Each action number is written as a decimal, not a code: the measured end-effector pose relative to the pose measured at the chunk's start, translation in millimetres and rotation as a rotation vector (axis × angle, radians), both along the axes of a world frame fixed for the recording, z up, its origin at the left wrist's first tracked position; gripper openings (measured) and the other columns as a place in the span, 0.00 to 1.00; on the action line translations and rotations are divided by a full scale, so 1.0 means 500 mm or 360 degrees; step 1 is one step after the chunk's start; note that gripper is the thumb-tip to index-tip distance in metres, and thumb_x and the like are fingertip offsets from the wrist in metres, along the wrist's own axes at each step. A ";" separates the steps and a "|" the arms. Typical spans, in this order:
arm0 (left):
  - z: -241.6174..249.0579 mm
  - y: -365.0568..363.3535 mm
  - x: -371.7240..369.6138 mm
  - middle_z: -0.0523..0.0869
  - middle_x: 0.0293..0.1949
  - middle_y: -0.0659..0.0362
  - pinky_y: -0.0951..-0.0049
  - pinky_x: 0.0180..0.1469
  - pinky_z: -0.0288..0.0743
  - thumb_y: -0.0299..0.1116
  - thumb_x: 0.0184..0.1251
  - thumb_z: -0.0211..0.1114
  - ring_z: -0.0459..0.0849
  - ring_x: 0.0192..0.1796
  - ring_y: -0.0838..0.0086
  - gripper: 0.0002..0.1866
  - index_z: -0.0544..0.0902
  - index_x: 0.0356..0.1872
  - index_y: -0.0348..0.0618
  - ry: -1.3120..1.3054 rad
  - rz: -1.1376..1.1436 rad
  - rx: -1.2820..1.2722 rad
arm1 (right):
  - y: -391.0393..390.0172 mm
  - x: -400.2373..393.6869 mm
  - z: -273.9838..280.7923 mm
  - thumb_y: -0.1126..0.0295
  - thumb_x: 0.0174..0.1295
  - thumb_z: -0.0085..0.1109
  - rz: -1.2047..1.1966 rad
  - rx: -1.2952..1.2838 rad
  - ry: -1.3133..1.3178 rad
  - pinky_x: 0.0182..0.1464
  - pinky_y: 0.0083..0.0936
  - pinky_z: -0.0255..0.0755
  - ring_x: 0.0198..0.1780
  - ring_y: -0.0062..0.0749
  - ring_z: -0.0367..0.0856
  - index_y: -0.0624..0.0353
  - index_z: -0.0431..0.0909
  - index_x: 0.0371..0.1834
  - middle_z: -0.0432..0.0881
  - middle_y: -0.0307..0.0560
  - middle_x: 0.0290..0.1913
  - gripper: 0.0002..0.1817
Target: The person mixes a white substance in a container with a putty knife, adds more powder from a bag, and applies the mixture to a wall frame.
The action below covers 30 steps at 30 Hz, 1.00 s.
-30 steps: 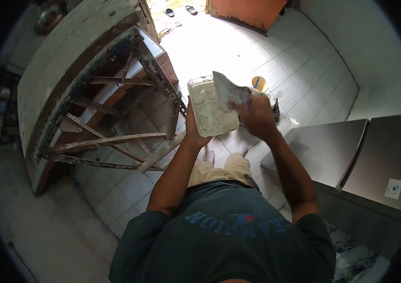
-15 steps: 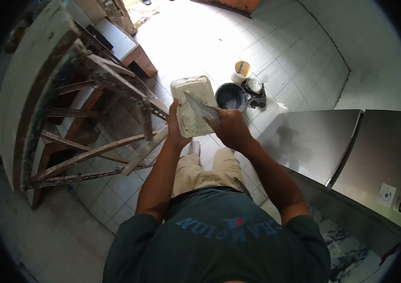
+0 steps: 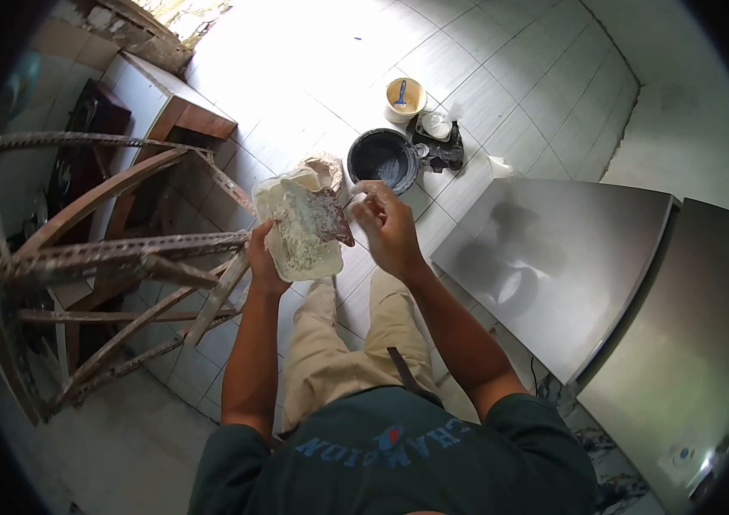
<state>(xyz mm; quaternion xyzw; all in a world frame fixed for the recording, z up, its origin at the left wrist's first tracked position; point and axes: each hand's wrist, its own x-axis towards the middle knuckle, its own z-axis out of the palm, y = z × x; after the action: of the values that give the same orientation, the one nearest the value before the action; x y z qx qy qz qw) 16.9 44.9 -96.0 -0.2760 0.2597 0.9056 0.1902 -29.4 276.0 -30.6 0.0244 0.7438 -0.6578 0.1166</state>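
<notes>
My left hand (image 3: pixel 266 261) grips the left edge of a pale rectangular tub (image 3: pixel 313 262), which holds whitish, crumbly material. Across the tub lies a scraper (image 3: pixel 327 215) with a reddish, plaster-smeared handle end pointing right. Just right of that handle, my right hand (image 3: pixel 386 225) is raised off it, fingers apart and curved, with nothing in them. Past the tub, a crumpled tan bag (image 3: pixel 326 170) is partly in view on the floor.
A black basin (image 3: pixel 383 161), a cream bucket (image 3: pixel 405 99) with a blue-handled tool and a clear plastic bag (image 3: pixel 436 126) stand on the tiles ahead. Metal framing (image 3: pixel 124 251) rises at left; a steel refrigerator (image 3: pixel 553 266) is at right.
My right hand has let go of the scraper, which now rests on the tub. The view has shifted; tub and hands appear further left, and the tan bag has come into sight.
</notes>
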 end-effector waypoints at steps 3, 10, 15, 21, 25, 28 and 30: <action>-0.079 0.052 -0.010 0.84 0.57 0.49 0.58 0.62 0.80 0.50 0.70 0.55 0.86 0.55 0.59 0.31 0.73 0.65 0.37 -0.0082 0.0088 -0.0047 | 0.079 -0.017 -0.200 0.63 0.68 0.65 -0.0313 -0.0146 -0.0160 0.37 0.22 0.70 0.33 0.18 0.75 0.63 0.80 0.47 0.81 0.40 0.32 0.14; -0.337 0.185 -0.018 0.80 0.62 0.49 0.53 0.66 0.75 0.52 0.68 0.56 0.81 0.62 0.55 0.35 0.70 0.69 0.38 -0.0204 0.0230 -0.0026 | 0.319 -0.023 -0.691 0.66 0.68 0.64 -0.0663 0.0049 -0.0694 0.37 0.21 0.73 0.34 0.18 0.80 0.63 0.82 0.40 0.84 0.38 0.32 0.10; -0.524 0.277 -0.067 0.80 0.62 0.49 0.51 0.66 0.75 0.52 0.69 0.55 0.81 0.63 0.55 0.35 0.69 0.69 0.39 -0.0263 0.0228 -0.0056 | 0.462 -0.052 -0.991 0.69 0.66 0.64 -0.0744 0.0255 -0.0883 0.36 0.20 0.74 0.32 0.20 0.82 0.61 0.82 0.37 0.85 0.39 0.33 0.06; -0.730 0.327 -0.160 0.80 0.63 0.50 0.52 0.67 0.74 0.53 0.70 0.53 0.81 0.62 0.56 0.35 0.68 0.71 0.40 -0.0240 0.0262 -0.0086 | 0.537 -0.147 -1.271 0.65 0.64 0.67 -0.0544 0.0617 -0.0603 0.48 0.32 0.78 0.41 0.38 0.87 0.60 0.82 0.44 0.87 0.45 0.38 0.11; -0.836 0.333 -0.188 0.80 0.63 0.50 0.54 0.67 0.75 0.52 0.71 0.54 0.81 0.63 0.57 0.34 0.68 0.71 0.40 -0.0175 0.0217 0.0042 | 0.574 -0.243 -1.365 0.61 0.64 0.66 -0.0268 0.1156 -0.0340 0.57 0.41 0.74 0.53 0.49 0.82 0.53 0.82 0.51 0.86 0.52 0.49 0.15; -0.900 0.323 -0.200 0.82 0.61 0.51 0.56 0.67 0.75 0.51 0.71 0.55 0.83 0.61 0.58 0.33 0.70 0.69 0.38 -0.0226 0.0214 -0.0031 | 0.563 -0.316 -1.391 0.64 0.63 0.66 0.0057 0.1578 0.0061 0.60 0.42 0.70 0.56 0.50 0.79 0.56 0.82 0.52 0.84 0.54 0.52 0.16; -0.934 0.320 -0.201 0.81 0.61 0.49 0.54 0.66 0.76 0.51 0.70 0.56 0.83 0.61 0.57 0.34 0.69 0.69 0.37 -0.0278 0.0227 -0.0142 | 0.566 -0.367 -1.446 0.64 0.63 0.65 0.0170 0.1612 0.0221 0.63 0.42 0.68 0.59 0.49 0.77 0.55 0.80 0.55 0.82 0.53 0.54 0.18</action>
<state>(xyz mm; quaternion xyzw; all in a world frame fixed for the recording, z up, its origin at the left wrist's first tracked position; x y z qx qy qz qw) -83.5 204.7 -563.3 -0.3798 0.2620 0.8769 0.1348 -213.0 559.2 -753.6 -0.0038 0.9753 -0.2081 0.0739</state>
